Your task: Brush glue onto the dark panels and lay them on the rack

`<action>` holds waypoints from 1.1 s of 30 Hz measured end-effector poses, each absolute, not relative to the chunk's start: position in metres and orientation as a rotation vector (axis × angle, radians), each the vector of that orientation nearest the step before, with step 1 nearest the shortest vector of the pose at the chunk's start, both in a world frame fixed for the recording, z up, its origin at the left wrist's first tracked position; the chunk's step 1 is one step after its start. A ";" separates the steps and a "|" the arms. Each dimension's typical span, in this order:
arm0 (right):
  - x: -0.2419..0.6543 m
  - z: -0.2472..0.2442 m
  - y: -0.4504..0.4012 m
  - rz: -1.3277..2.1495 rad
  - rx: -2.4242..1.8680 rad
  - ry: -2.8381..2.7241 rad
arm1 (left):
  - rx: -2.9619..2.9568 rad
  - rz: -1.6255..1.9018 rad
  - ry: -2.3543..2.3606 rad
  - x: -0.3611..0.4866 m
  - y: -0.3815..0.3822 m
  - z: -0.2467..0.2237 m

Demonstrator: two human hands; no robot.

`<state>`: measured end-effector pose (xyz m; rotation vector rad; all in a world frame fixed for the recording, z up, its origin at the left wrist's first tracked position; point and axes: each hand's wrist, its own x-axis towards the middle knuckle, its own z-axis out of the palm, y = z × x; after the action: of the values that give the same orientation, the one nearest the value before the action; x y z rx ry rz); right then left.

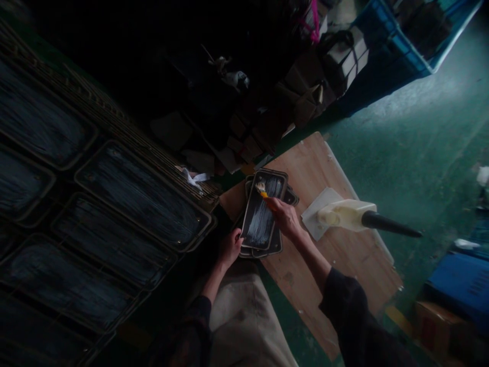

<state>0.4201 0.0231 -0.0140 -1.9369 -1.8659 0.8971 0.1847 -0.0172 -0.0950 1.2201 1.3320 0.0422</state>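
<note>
Right hand [284,216]: closed round a brush [261,189], bristles up at the far end of the tray [256,224]!
Left hand [231,247]: fingers pinched on the tray's near left edge.
Tray spot: top of a small stack [275,246], on the wooden worktop [305,158].
Bottle [349,214]: right of the stack, on paper [311,224]; upright or lying, can't tell.
Left side: more streaked trays [141,199], rows of them.

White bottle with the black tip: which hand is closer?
Right. The right hand, holding the brush, is nearer the bottle; the left hand is farther, at the edge of the dark tray.
</note>
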 end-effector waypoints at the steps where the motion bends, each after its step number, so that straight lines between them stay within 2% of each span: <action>1: 0.416 -0.010 0.012 0.973 -1.898 -1.890 | 1.224 0.048 1.326 0.185 -0.017 -0.094; 6: 0.412 0.015 -0.022 1.350 -1.801 -1.687 | 1.223 0.083 1.290 0.185 -0.016 -0.088; 10: 0.434 0.009 0.017 1.046 -1.889 -1.533 | 1.241 0.087 1.319 0.185 -0.015 -0.088; 12: 0.444 -0.003 0.043 0.857 -1.913 -1.601 | 1.226 0.077 1.347 0.186 -0.015 -0.089; 15: 0.446 -0.018 0.061 0.792 -1.927 -1.795 | 1.208 0.056 1.371 0.186 -0.016 -0.090; 24: 0.389 0.000 -0.046 1.174 -1.785 -1.953 | 1.230 0.130 1.277 0.184 -0.013 -0.086; 29: 0.370 0.005 -0.096 1.411 -1.783 -1.624 | 1.238 0.110 1.291 0.186 -0.009 -0.079; 33: 0.380 -0.005 -0.098 1.504 -1.766 -1.356 | 1.238 0.075 1.305 0.185 -0.009 -0.083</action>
<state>0.3804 -0.0976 -0.0051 -1.7658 -1.3564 1.5044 0.1847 -0.0091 -0.0825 1.2376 1.3050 0.0747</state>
